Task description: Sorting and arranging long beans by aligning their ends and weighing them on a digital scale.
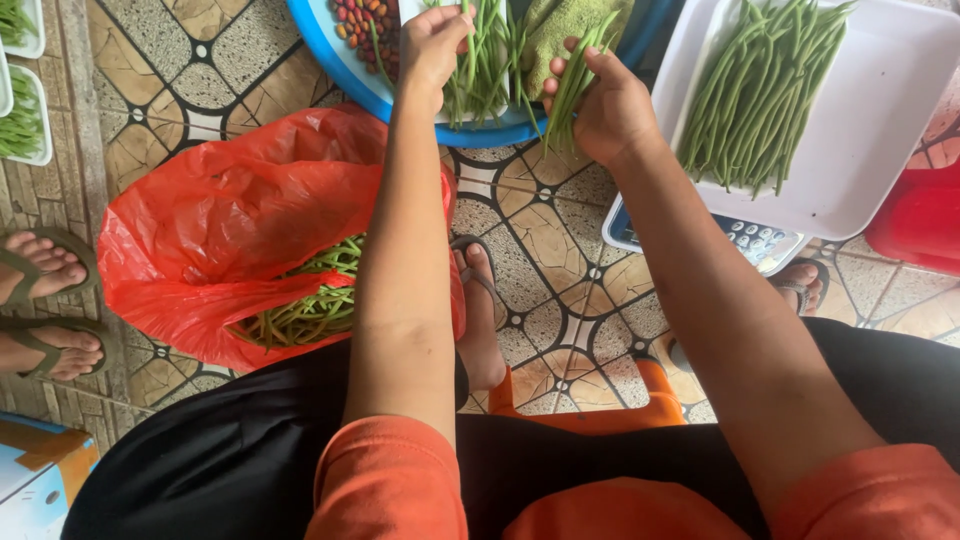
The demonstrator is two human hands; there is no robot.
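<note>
A big red plastic bag (pixel 215 225) lies open on the patterned tile floor (pixel 545 235) at about nine o'clock from the person's knees, with a heap of green beans (pixel 305 305) spilling from its mouth. At one o'clock a white tray (pixel 890 130) sits on a scale (pixel 755 243) and carries a sheaf of long beans (pixel 760 90), laid roughly parallel. At twelve o'clock a blue basin (pixel 350 75) holds more beans (pixel 490 65), a patch of small red and yellow chillies (pixel 362 30) at its eleven o'clock side, and a green cloth (pixel 565 25). The right hand (pixel 605 110) is closed around a small bunch of long beans (pixel 578 80) over the basin's near rim, fingers wrapped about the stems. The left hand (pixel 432 45) reaches into the basin with fingertips pinched on a few bean stalks. At nine o'clock, another person's sandalled feet (pixel 45 300) stand on the tiles, well apart from the bag.
</note>
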